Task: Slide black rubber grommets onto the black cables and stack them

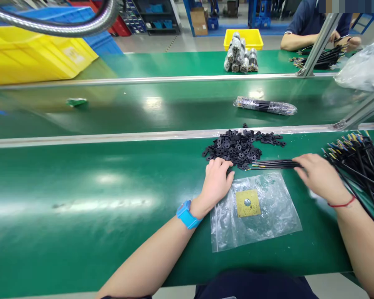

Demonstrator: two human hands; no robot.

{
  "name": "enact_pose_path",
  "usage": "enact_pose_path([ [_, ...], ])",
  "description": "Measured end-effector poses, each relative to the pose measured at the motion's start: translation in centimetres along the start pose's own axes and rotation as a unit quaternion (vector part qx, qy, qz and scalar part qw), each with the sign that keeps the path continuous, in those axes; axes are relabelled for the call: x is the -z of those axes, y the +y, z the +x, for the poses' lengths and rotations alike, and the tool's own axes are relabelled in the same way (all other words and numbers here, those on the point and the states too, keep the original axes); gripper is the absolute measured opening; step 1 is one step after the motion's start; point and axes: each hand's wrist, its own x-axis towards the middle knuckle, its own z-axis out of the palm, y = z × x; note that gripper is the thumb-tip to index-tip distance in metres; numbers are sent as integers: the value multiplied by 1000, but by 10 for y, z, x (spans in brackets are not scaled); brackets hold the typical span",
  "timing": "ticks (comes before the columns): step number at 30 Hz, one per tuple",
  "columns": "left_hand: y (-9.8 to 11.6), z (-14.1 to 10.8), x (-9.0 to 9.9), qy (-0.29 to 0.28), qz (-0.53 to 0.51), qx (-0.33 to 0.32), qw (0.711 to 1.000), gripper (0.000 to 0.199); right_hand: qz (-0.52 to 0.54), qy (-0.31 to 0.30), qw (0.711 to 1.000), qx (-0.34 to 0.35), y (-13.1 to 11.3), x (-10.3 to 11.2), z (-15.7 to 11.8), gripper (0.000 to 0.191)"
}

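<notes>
My left hand [217, 179], a blue band on its wrist, rests at the near left edge of a pile of small black flat pieces with holes [237, 147]. Its fingers are bent, thumb close to the forefinger; a dark bit shows between them, too small to make out. My right hand [321, 174] has its fingers closed over the right end of a few thin black cables [271, 164], which lie side by side, coloured tips pointing left towards the pile. Below both hands, a clear plastic bag [276, 211] lies flat with a yellow square plate [248, 203] showing in its middle.
A heap of black cables [364, 162] lies at my right. Beyond the metal rail [143, 136] is a wrapped cable bundle [264, 106]. Farther back are more wrapped bundles [237, 54], a yellow tray [252, 38], and a co-worker's arms [299, 40]. A yellow bin [34, 54] stands far left.
</notes>
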Motion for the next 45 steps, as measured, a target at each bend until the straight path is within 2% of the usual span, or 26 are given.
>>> enact_pose_path([
  [2,1,0,0,-5,11,-1,1000,14,20,-38,998,54,-20,-8,6,18],
  [4,1,-1,0,-6,10,-5,1000,12,23,-53,996,72,-30,-15,8,18],
  [10,4,-1,0,-10,19,-42,999,21,45,-51,992,104,-35,-19,12,21],
  [13,5,-1,1,-6,55,-18,998,21,73,-51,992,85,-35,-21,14,22],
  [17,6,-1,4,-19,113,5,993,16,161,-48,985,39,-30,-20,10,17],
  [20,6,-2,4,-28,133,-1,991,13,282,-55,958,-18,-32,-12,3,11],
  [23,7,-2,4,-36,121,-31,992,12,408,-83,909,-30,-43,-1,0,28],
  [25,7,-2,4,-60,107,-68,990,14,442,-97,892,-13,-53,5,0,38],
  [27,7,-3,3,-83,93,-98,987,18,433,-119,893,11,-61,8,1,41],
  [30,5,-3,1,-83,67,-108,988,23,399,-152,902,57,-67,9,2,37],
  [34,3,-2,0,-68,46,-115,990,20,363,-148,918,58,-65,9,1,37],
  [39,10,-6,4,-58,170,-178,967,18,286,-142,941,112,-62,9,-3,41],
  [42,15,-10,8,-63,222,-221,947,18,223,-121,961,105,-66,9,-4,35],
  [45,18,-12,12,-74,232,-218,945,17,170,-123,967,140,-73,9,-3,31],
])
